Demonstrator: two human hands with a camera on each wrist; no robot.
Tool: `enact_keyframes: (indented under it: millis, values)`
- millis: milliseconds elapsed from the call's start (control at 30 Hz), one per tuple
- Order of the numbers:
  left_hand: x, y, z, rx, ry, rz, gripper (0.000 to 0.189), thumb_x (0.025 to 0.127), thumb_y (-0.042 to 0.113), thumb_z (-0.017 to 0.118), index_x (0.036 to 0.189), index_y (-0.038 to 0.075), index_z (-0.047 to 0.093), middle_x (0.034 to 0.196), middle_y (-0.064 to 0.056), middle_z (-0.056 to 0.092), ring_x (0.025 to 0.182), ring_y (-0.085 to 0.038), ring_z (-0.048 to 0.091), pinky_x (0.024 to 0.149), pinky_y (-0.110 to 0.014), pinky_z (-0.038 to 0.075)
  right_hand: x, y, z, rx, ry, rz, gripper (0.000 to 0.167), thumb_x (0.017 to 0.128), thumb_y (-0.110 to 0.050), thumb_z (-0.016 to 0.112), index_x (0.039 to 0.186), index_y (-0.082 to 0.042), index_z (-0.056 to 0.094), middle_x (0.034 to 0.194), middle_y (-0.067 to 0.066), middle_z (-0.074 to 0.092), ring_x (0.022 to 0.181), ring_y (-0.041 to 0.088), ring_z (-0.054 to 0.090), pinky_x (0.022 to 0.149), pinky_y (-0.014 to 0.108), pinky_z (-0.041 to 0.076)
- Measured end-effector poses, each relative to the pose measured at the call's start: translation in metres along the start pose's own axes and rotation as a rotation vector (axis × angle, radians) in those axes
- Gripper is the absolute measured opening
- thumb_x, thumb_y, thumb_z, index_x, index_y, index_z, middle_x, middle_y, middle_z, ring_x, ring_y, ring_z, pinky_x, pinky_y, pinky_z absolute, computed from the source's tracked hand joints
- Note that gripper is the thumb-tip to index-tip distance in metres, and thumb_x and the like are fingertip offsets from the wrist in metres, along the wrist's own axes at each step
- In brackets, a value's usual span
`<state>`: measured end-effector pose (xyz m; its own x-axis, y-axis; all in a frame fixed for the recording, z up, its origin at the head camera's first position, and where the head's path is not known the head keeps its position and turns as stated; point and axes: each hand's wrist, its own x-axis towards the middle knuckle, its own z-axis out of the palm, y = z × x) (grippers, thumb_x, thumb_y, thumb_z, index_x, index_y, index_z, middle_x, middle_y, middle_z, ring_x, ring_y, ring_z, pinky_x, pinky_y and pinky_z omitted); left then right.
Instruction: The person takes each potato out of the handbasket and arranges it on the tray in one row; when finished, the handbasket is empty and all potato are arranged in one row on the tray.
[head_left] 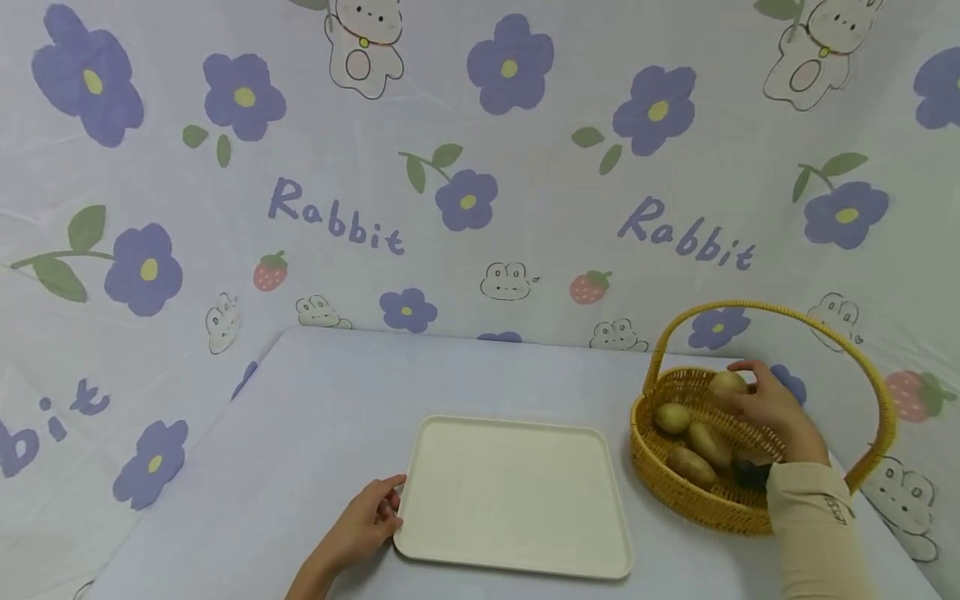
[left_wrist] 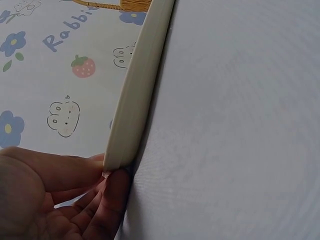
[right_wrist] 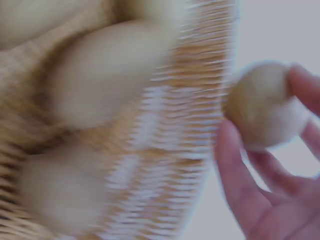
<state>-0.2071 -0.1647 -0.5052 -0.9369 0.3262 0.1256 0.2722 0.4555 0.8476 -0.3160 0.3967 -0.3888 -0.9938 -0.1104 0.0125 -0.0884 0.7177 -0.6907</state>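
My right hand (head_left: 772,408) holds a potato (head_left: 729,384) in its fingertips at the far side of a wicker basket (head_left: 701,508). In the right wrist view this potato (right_wrist: 265,107) is gripped between thumb and fingers, beside the blurred basket wall (right_wrist: 170,130). Several more potatoes (head_left: 692,467) lie inside the basket. My left hand (head_left: 363,521) pinches the left edge of a cream rectangular tray (head_left: 513,500). The left wrist view shows the thumb and fingers at the end of the tray's rim (left_wrist: 132,100). Nothing lies on the tray.
The basket stands right of the tray, its tall arched handle (head_left: 776,307) rising over it. A dark object (head_left: 750,473) shows beside the right sleeve, its kind unclear. A white cloth (head_left: 337,392) covers the table, and a patterned curtain (head_left: 525,167) hangs behind.
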Motion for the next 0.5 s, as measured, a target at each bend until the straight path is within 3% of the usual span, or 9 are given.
enact_keyframes:
  millis: [100, 167, 267, 367, 500]
  values:
    - [-0.001, 0.000, -0.001, -0.015, 0.006, -0.019, 0.056, 0.080, -0.007, 0.062, 0.132, -0.013, 0.040, 0.097, -0.009, 0.049, 0.079, -0.011, 0.045, 0.063, -0.020, 0.042, -0.001, -0.027, -0.010, 0.125, -0.187, -0.079, 0.055, 0.094, -0.020, 0.054, 0.139, 0.000, 0.028, 0.107, 0.024, 0.046, 0.080, 0.022, 0.057, 0.070, 0.033, 0.051]
    - [-0.001, 0.001, -0.001, -0.013, 0.011, -0.023, 0.056, 0.080, -0.007, 0.062, 0.131, -0.012, 0.041, 0.097, -0.009, 0.049, 0.078, -0.011, 0.046, 0.063, -0.020, 0.042, -0.003, -0.043, -0.011, 0.167, -0.304, -0.159, 0.049, 0.094, -0.017, 0.055, 0.137, -0.004, 0.034, 0.111, 0.022, 0.044, 0.086, 0.021, 0.058, 0.076, 0.033, 0.052]
    - [0.001, 0.000, 0.000, -0.004, 0.010, -0.025, 0.056, 0.079, -0.007, 0.062, 0.131, -0.012, 0.041, 0.097, -0.009, 0.049, 0.078, -0.011, 0.046, 0.063, -0.020, 0.042, -0.006, -0.065, -0.001, 0.190, -0.408, -0.284, 0.044, 0.093, -0.013, 0.055, 0.135, -0.010, 0.041, 0.117, 0.019, 0.045, 0.095, 0.024, 0.055, 0.081, 0.034, 0.050]
    - [0.002, -0.001, 0.002, -0.009, 0.005, -0.016, 0.056, 0.079, -0.008, 0.062, 0.131, -0.013, 0.041, 0.096, -0.009, 0.049, 0.077, -0.010, 0.046, 0.063, -0.020, 0.042, -0.005, -0.086, 0.021, 0.194, -0.415, -0.374, 0.043, 0.093, -0.012, 0.055, 0.134, -0.013, 0.043, 0.116, 0.018, 0.049, 0.096, 0.029, 0.054, 0.079, 0.035, 0.049]
    - [0.002, -0.003, 0.004, 0.000, 0.007, -0.004, 0.055, 0.079, -0.008, 0.061, 0.131, -0.013, 0.041, 0.096, -0.010, 0.049, 0.077, -0.009, 0.046, 0.062, -0.020, 0.043, 0.004, -0.107, 0.069, 0.299, -0.400, -0.391, 0.044, 0.093, -0.014, 0.056, 0.135, -0.014, 0.041, 0.115, 0.019, 0.049, 0.097, 0.035, 0.054, 0.080, 0.039, 0.050]
